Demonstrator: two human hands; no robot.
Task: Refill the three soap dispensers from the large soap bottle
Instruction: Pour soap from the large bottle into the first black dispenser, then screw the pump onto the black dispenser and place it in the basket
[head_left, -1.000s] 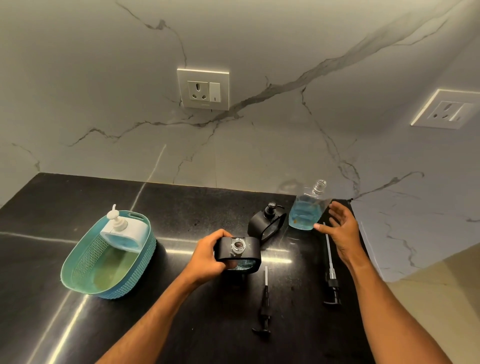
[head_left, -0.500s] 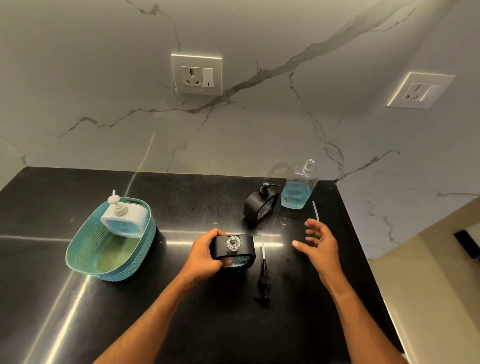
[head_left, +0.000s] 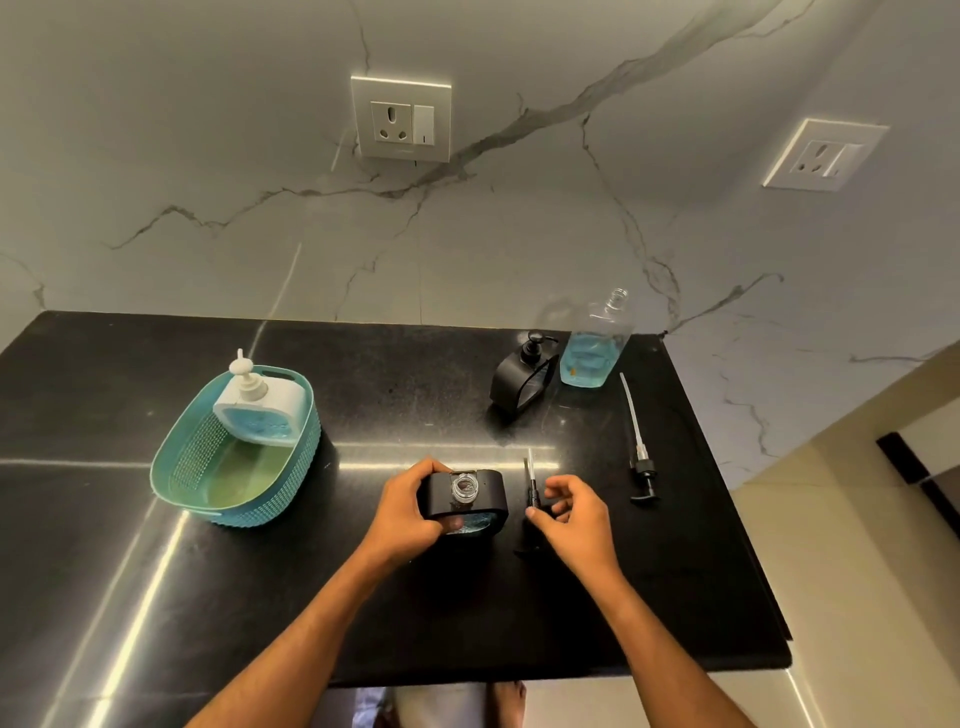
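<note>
At the far left of the black polished stone table (head_left: 130, 545) sits a teal perforated plastic basket (head_left: 208, 483), and in it stands a white squarish soap dispenser with a white pump (head_left: 260, 402); blue soap shows through its front window and its pump is on, so it looks finished. In the middle, the left hand (head_left: 405, 512) is wrapped around the left end of a black rectangular soap dispenser with an open clear neck (head_left: 465, 493), steadying it upright on the table; blue liquid shows low at its front, which suggests it has been filled and only needs closing. Just to its right the right hand (head_left: 571, 512) is half curled, fingertips pinching at or just touching the black pump head with its dip tube (head_left: 531, 486) lying on the table; whether it is gripped I cannot tell. Farther back stands a second black rounded soap dispenser with its pump fitted (head_left: 522, 379); its fill level is not visible. Beside it the large clear soap bottle of blue liquid (head_left: 592, 348) stands uncapped, roughly half full, and its long pump with a white tube (head_left: 638, 441) lies on the table to the right.
</note>
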